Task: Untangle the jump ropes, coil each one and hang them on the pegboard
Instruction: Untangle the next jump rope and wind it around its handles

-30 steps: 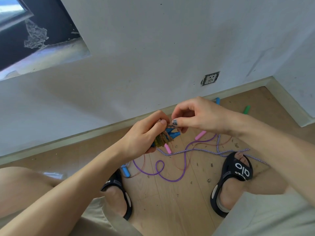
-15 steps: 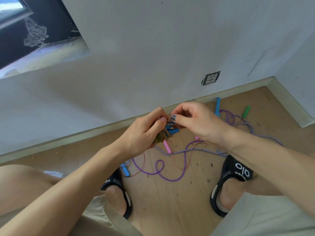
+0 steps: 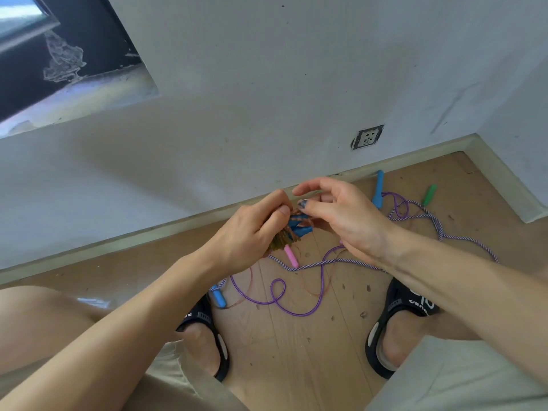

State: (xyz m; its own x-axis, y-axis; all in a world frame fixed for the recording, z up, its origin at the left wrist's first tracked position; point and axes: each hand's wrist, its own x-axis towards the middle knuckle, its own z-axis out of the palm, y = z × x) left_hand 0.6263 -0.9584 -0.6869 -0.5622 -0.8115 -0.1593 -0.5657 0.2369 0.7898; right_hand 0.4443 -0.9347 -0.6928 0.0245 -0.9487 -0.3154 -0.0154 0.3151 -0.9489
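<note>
My left hand [image 3: 249, 238] grips a small coiled bundle of thin brown rope [image 3: 283, 238] together with its two blue handles [image 3: 300, 229], held over the floor. My right hand [image 3: 341, 221] meets the bundle's top; its thumb and curled fingers pinch the brown cord there, with the index finger lifted. On the floor below lie a purple rope [image 3: 278, 295] with a pink handle [image 3: 290, 256] and a purple-white striped rope [image 3: 439, 226], the two crossing each other. Loose brown cord trails down from the bundle to the floor.
A blue handle [image 3: 378, 188] and a green handle [image 3: 429, 194] lie by the skirting board, another blue handle [image 3: 218, 298] beside my left sandal [image 3: 207, 321]. My right sandal [image 3: 397, 315] stands on the striped rope's side. A wall socket [image 3: 367, 137] is above. No pegboard shows.
My right arm has dropped and drawn in, uncovering the blue and green handles by the wall. The right index finger has lifted off the thumb. The left hand keeps the bundle in place.
</note>
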